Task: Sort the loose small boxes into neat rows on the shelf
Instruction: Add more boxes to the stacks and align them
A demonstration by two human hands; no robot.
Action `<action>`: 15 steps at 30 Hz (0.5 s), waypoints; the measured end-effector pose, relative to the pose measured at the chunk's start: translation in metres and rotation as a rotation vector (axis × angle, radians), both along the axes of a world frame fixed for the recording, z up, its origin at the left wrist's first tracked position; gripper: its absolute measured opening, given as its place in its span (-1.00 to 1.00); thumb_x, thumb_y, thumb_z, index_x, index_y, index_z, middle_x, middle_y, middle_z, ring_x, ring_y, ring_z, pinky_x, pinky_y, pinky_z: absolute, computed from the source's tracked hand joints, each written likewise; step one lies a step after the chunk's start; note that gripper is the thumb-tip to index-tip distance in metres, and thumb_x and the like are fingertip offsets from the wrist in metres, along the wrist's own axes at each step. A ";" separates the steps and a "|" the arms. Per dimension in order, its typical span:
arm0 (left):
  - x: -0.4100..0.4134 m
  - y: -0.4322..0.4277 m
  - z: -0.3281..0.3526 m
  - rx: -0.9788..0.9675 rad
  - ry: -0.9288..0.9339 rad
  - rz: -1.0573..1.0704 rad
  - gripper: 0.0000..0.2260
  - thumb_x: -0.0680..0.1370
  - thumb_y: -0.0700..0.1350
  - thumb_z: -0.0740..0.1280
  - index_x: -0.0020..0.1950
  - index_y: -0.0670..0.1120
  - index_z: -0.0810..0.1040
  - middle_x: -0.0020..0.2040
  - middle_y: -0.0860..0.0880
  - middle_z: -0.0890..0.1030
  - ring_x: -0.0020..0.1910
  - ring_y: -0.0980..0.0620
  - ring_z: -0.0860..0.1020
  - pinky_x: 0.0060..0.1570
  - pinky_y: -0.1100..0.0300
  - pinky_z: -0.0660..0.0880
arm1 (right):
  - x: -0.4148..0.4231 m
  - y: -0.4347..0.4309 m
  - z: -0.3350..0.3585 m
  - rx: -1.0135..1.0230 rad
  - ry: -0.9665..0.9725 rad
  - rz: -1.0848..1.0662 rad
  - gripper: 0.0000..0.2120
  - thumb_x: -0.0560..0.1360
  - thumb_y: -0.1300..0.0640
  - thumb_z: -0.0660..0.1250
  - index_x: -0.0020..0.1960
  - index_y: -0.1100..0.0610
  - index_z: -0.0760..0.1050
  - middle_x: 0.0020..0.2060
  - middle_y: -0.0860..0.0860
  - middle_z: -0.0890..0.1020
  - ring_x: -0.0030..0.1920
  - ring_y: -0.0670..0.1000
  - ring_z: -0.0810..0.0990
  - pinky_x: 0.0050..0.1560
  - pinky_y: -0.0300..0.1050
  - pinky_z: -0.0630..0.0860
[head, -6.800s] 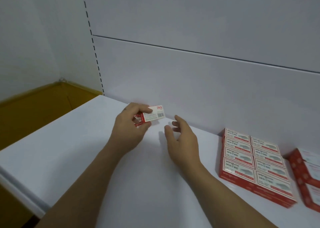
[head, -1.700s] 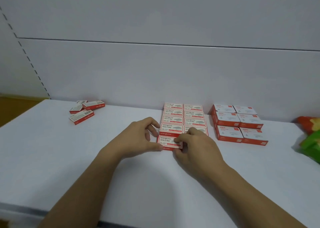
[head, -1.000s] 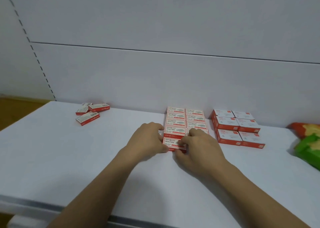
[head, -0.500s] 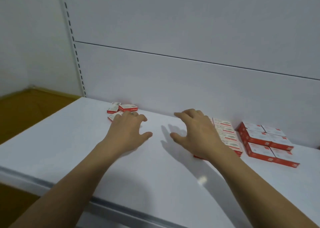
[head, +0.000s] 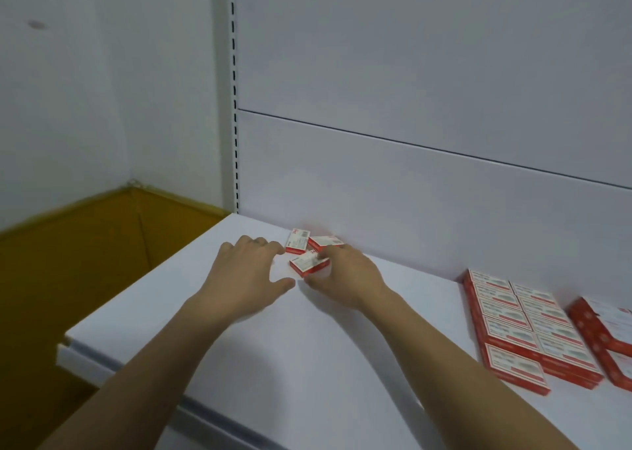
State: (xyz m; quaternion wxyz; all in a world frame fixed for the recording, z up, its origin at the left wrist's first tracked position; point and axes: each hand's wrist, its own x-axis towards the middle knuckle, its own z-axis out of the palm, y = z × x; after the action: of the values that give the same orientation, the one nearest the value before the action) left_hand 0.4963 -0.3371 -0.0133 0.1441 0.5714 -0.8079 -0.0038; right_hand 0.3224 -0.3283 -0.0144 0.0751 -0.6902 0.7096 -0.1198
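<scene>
Though most of the small boxes look to be in place, the job is not finished, and what is left lies toward the left end of the shelf [head: 307, 364]. Farthest left, the left hand [head: 246, 278] is low over the white surface with its fingers spread and relaxed and its thumb out. It has hold of nothing, and its fingertips are just beside the first of three loose boxes. That left box [head: 297, 241] lies near the back panel [head: 410, 193], turned at an angle. Just to its right the back box [head: 325, 241] lies askew too, touching or nearly touching it; I cannot tell which. In front of both sits the front box [head: 309, 263], also crooked. The right hand [head: 345, 278] has its fingers curled over this box's right end with the thumb at its near edge, so it seems to pinch it, though the box rests on the shelf and is not yet lifted. Well apart to the right stands the finished work: a sorted block [head: 523, 326] of like boxes, two columns wide, edges flush. Beyond it a red stack [head: 608, 333] is cut off by the frame edge, so its order is hard to judge. By my reckoning three boxes remain to be carried over and squared against the rows.
</scene>
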 end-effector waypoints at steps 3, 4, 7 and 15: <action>0.012 -0.010 0.001 0.000 0.019 -0.043 -0.48 0.49 0.29 0.25 0.40 0.15 0.34 0.38 0.07 0.44 0.36 0.02 0.34 0.33 0.01 0.24 | 0.014 -0.014 -0.009 -0.047 -0.026 -0.090 -0.66 0.39 -0.27 0.31 -0.07 0.00 0.49 -0.04 -0.08 0.61 0.02 0.04 0.57 -0.07 -0.10 0.46; 0.015 -0.013 0.001 0.002 0.024 -0.055 -0.48 0.49 0.29 0.25 0.40 0.14 0.34 0.37 0.07 0.45 0.35 0.02 0.34 0.33 0.02 0.25 | 0.017 -0.017 -0.011 -0.056 -0.031 -0.110 -0.64 0.38 -0.29 0.31 -0.09 0.00 0.44 -0.06 -0.08 0.59 0.00 0.03 0.56 -0.10 -0.11 0.44; 0.019 -0.022 0.000 0.005 0.027 -0.089 -0.49 0.49 0.28 0.26 0.40 0.14 0.34 0.36 0.07 0.45 0.34 0.02 0.35 0.33 0.02 0.25 | 0.022 -0.026 -0.018 -0.062 -0.022 -0.153 -0.55 0.35 -0.30 0.33 0.01 0.03 0.41 0.02 -0.04 0.57 0.07 0.05 0.53 -0.08 -0.09 0.43; 0.009 -0.031 -0.003 0.054 -0.009 -0.276 -0.43 0.47 0.27 0.29 0.42 0.14 0.28 0.35 0.08 0.45 0.31 0.02 0.35 0.27 0.05 0.27 | 0.015 -0.014 -0.009 -0.043 -0.218 -0.194 -0.59 0.23 -0.26 0.45 -0.11 -0.06 0.39 -0.11 -0.13 0.56 -0.02 -0.04 0.55 -0.17 -0.14 0.48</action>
State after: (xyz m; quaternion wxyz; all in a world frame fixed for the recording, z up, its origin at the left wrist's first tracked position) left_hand 0.5053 -0.3679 -0.0163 0.1233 0.4585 -0.8791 -0.0429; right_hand 0.3379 -0.3419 -0.0236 0.1249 -0.6029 0.7578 -0.2160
